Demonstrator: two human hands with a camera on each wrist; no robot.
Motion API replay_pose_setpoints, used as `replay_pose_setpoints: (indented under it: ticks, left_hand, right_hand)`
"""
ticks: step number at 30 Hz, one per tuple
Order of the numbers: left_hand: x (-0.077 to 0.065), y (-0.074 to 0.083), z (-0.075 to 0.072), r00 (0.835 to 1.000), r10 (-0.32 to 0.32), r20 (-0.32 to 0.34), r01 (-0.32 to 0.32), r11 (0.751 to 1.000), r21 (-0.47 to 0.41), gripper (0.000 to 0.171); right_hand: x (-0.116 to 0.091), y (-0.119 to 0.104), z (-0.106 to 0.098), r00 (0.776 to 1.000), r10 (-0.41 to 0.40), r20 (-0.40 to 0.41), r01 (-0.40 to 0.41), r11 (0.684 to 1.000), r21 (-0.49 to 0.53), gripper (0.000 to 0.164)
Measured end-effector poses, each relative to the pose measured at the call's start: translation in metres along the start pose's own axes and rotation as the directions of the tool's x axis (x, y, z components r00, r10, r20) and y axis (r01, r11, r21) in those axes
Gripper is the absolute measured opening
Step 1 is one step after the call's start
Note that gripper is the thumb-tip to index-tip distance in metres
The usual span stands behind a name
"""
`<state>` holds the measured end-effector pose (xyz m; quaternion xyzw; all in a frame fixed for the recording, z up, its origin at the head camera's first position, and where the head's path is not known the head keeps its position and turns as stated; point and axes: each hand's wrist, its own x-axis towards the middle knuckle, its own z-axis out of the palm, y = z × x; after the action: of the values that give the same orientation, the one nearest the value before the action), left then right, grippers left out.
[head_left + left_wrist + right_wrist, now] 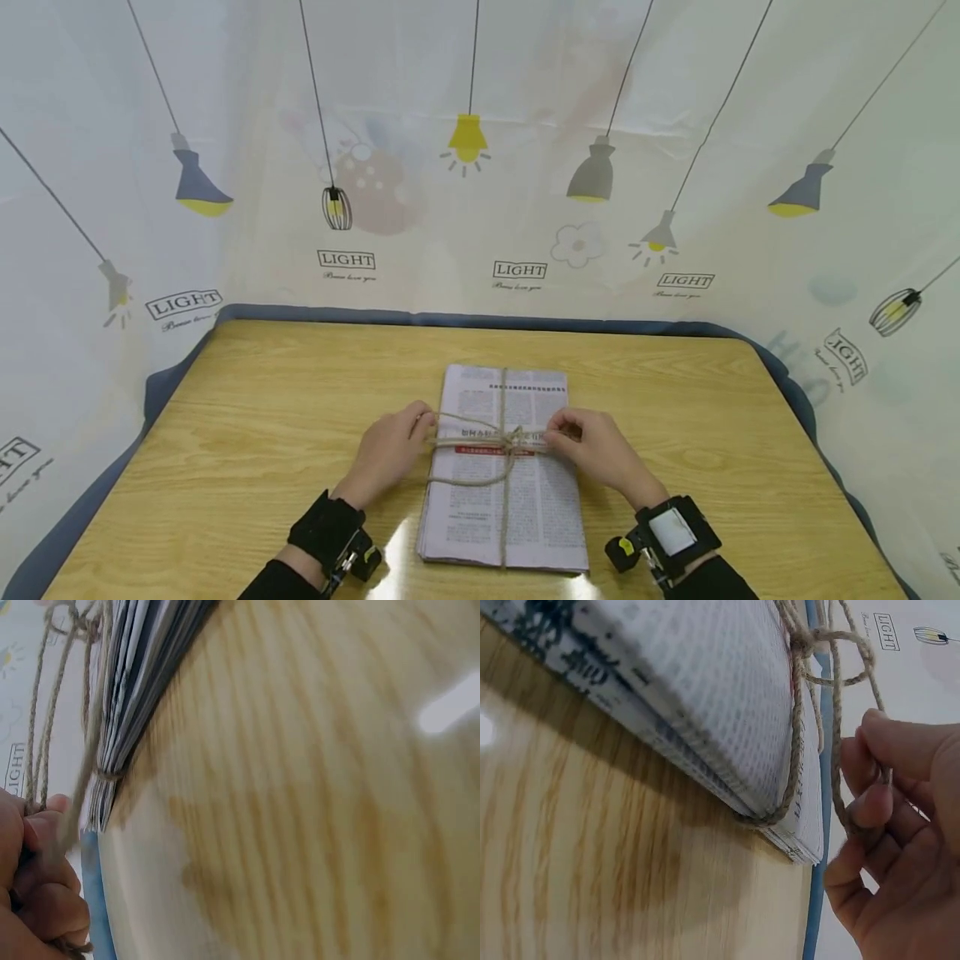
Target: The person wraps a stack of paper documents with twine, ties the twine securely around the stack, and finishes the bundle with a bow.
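Observation:
A stack of folded newspapers lies on the table, bound both ways with brown twine. Where the strands cross, a loose knot with loops sits on top. At the stack's left edge my left hand pinches strands of the twine; the left wrist view shows them drawn taut from the knot to the fingers. On the other side my right hand pinches a twine loop between thumb and fingers, held above the paper in the right wrist view. Part of the left fingers is cut off in the left wrist view.
The wooden table surrounds the stack, with a dark blue edge along its far side. Behind it hangs a pale sheet printed with lamps. Each wrist wears a black strap with a small camera.

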<state>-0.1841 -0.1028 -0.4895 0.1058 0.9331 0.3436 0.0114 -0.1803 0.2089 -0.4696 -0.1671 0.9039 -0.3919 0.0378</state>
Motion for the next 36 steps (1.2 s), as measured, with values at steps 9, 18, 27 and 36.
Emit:
replay_pose_setpoints:
  ticks: [9, 18, 27, 36]
  left_hand:
    - [-0.005, -0.012, -0.001, 0.997, -0.054, -0.047, 0.053, 0.999, -0.005, 0.02]
    - [-0.007, -0.01, -0.001, 0.997, -0.079, 0.003, 0.079, 0.994, -0.078, 0.021]
    - [-0.009, -0.012, -0.008, 0.995, -0.099, -0.014, 0.097, 0.989, -0.109, 0.021]
    - [-0.014, -0.021, -0.008, 0.994, -0.075, -0.074, 0.072, 0.996, -0.048, 0.019]
  right_hand:
    - [-0.002, 0.004, 0.0, 0.979, 0.138, 0.147, -0.202, 0.683, 0.702, 0.032]
    - [0.004, 0.005, 0.004, 0.979, 0.104, 0.173, -0.2, 0.382, 0.902, 0.016]
    - [0.009, 0.007, 0.012, 0.968, 0.224, 0.115, -0.227, 0.583, 0.78, 0.026]
    - [0.008, 0.004, 0.016, 0.973, 0.23, -0.012, -0.201, 0.874, 0.442, 0.024]
